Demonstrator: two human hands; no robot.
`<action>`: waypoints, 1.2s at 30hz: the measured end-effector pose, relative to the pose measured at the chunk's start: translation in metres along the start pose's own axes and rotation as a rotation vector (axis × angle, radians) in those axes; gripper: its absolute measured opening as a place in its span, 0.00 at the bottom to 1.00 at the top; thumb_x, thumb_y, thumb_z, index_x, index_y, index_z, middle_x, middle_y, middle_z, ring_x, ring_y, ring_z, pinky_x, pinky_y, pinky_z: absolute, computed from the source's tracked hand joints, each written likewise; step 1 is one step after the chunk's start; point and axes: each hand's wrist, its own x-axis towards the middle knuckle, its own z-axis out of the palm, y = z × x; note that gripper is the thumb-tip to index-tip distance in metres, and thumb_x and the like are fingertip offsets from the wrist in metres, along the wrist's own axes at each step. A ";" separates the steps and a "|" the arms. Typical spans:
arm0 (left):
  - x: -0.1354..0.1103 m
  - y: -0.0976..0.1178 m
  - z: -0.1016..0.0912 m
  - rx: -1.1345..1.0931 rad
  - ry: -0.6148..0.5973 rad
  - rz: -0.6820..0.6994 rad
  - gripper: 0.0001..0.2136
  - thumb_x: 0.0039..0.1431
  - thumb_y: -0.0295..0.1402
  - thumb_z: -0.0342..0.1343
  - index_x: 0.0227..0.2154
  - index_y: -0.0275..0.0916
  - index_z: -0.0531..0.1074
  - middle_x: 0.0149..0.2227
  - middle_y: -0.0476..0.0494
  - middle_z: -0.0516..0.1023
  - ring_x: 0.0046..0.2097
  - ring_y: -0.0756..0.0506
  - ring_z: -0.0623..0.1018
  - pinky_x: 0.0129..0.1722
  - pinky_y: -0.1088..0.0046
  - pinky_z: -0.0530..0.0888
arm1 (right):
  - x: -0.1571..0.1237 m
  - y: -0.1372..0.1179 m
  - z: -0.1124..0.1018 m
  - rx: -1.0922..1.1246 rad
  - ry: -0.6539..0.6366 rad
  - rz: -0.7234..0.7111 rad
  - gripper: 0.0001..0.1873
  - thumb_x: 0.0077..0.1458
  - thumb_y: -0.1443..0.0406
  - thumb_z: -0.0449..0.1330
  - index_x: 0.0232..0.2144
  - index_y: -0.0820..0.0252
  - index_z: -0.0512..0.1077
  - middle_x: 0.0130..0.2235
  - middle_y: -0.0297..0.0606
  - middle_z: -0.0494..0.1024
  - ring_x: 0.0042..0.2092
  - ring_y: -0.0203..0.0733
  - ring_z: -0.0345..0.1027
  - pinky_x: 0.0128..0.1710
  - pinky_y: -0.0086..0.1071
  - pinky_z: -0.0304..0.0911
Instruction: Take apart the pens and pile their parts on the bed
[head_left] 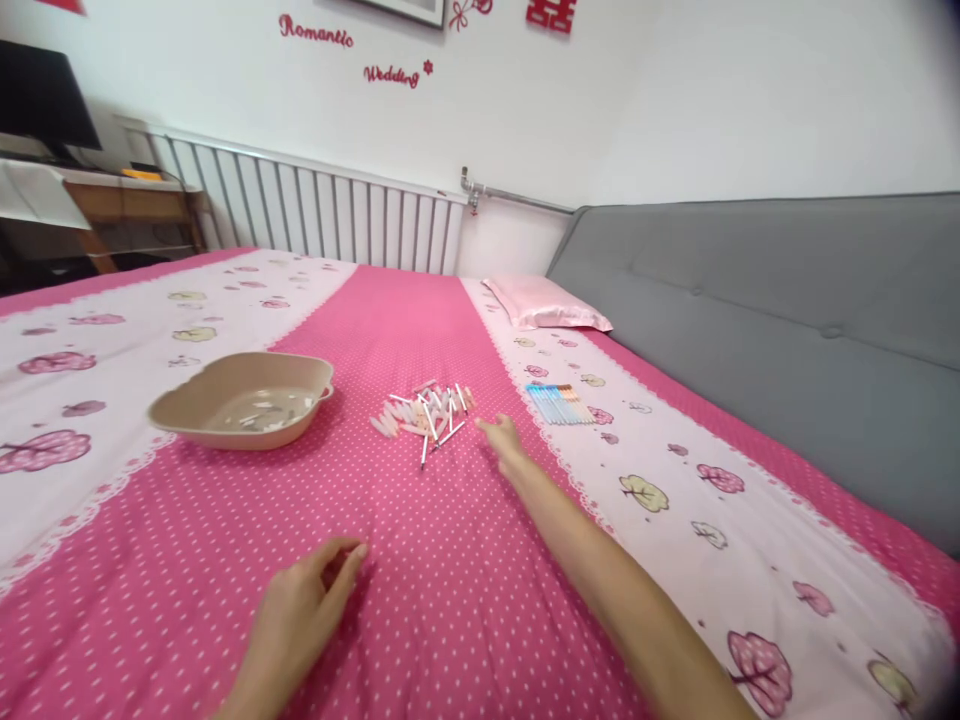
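My right hand (501,438) reaches forward over the bed, its fingers apart and holding nothing. Its fingertips are close to the right edge of a loose pile of pale, translucent tubes (409,412), which look like pen barrels. Thin white sticks with dark tips (430,420), like pen refills, lie across that pile. To the right is a neat row of slim pens (559,404), with blue ends on one side and brown ends on the other. Nearer to me, my left hand (311,600) hovers with curled fingers, thumb tip against the index finger, nothing visible in it.
A beige plastic basin (217,425) with small white pieces inside stands left of the pile. The pink dotted bedspread (420,600) lies beneath everything. A pink pillow (544,302) rests by the grey headboard (765,290). A radiator (315,205) and a desk (135,200) are beyond.
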 end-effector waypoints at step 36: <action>0.167 0.059 0.035 -0.198 0.285 -0.157 0.22 0.47 0.51 0.53 0.37 0.39 0.75 0.21 0.47 0.76 0.22 0.46 0.72 0.24 0.73 0.65 | 0.148 -0.011 -0.102 -0.868 0.500 0.136 0.17 0.58 0.61 0.55 0.48 0.62 0.65 0.51 0.43 0.67 0.48 0.45 0.65 0.46 0.45 0.63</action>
